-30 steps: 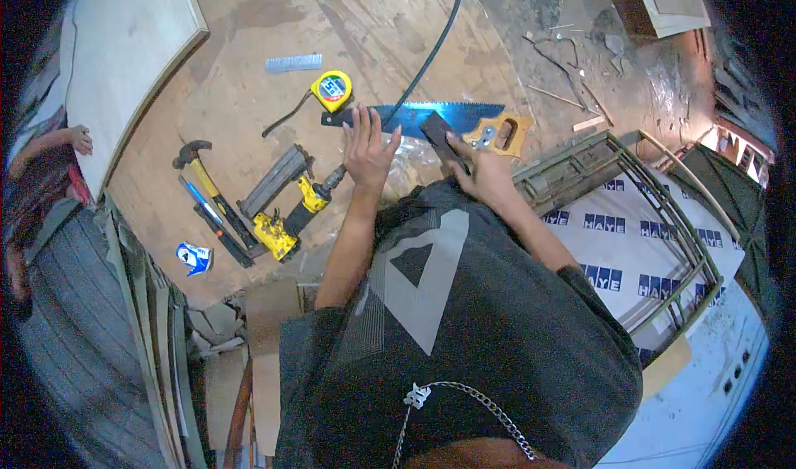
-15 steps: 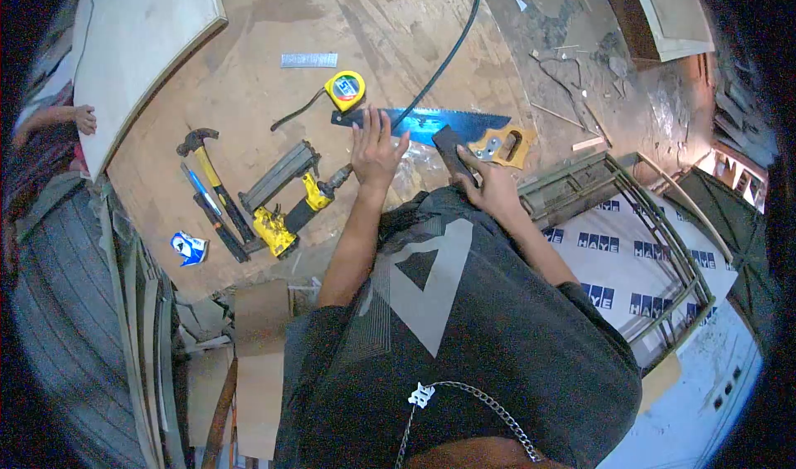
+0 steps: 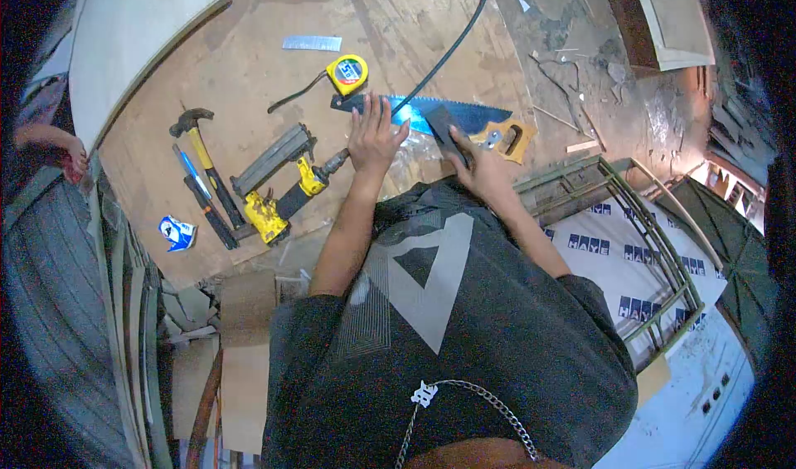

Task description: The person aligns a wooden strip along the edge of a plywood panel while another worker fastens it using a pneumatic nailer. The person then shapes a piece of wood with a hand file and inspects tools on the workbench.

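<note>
A handsaw point(image 3: 489, 117) with a shiny blue-reflecting blade and a wooden handle lies on the plywood table, teeth facing away from me. My left hand point(image 3: 373, 141) rests with fingers stretched out on the toe end of the blade. My right hand point(image 3: 482, 169) is closed on a dark rectangular block point(image 3: 446, 132), which lies across the blade near the handle; its exact kind I cannot make out. Just beyond my left hand sits a yellow tape measure point(image 3: 347, 72). A yellow and black nail gun point(image 3: 282, 189) lies to the left of my left forearm.
Left of the nail gun lie a claw hammer point(image 3: 205, 150), a blue pen-like tool point(image 3: 191, 169) and a crumpled blue-white packet point(image 3: 177, 233). A strip of staples or nails point(image 3: 312, 43) is farther back. A black hose point(image 3: 452, 46) crosses the saw. Another person's hand point(image 3: 76, 155) shows at far left.
My right hand has slid the dark block a little left along the blade. My left hand stays on the saw. The other person's hand has moved down, off the pale board's edge.
</note>
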`<control>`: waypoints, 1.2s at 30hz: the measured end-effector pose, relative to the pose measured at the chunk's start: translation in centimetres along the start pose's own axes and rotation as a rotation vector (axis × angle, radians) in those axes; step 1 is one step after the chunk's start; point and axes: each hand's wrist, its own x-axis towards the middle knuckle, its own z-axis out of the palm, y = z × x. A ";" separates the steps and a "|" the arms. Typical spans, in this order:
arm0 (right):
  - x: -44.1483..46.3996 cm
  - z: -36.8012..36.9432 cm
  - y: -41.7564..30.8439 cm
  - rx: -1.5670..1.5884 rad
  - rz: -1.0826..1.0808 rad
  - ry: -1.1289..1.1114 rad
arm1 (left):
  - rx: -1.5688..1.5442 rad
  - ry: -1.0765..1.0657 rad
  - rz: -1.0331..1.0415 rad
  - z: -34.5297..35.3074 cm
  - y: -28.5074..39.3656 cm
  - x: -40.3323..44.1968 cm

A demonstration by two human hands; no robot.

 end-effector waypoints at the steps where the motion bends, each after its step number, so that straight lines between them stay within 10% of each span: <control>1: 1.1 0.6 -0.5 -0.001 0.001 -0.005 | -0.001 -0.003 -0.004 0.1 0.0 0.0; 36: 1.4 -1.0 -1.0 -0.167 -0.101 -0.034 | -0.013 -0.007 -0.010 -0.8 -0.1 0.4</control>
